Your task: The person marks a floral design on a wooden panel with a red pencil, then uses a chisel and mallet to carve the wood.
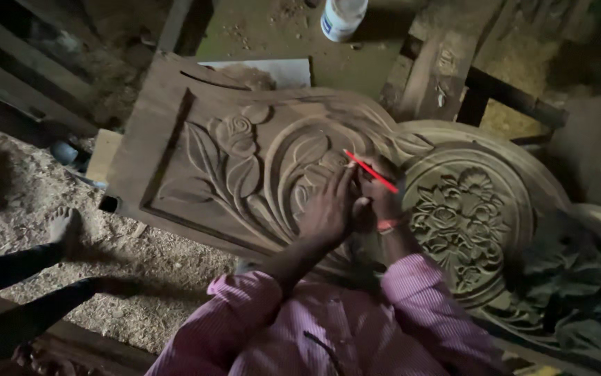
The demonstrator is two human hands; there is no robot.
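Head view: red pencil (pixel 371 171) slanting across the carved wooden panel (pixel 175 160), its lower end inside the right hand (pixel 378 202), whose grip is closed around it, upper end pointing up-left over a carved leaf. Left hand (pixel 328 209) lies just beside, fingers spread flat on the carving, grip wide and holding nothing. Round floral medallion (pixel 464 216) to the right; sawdust-covered floor (pixel 22 188) and white plastic container (pixel 342 17) beyond
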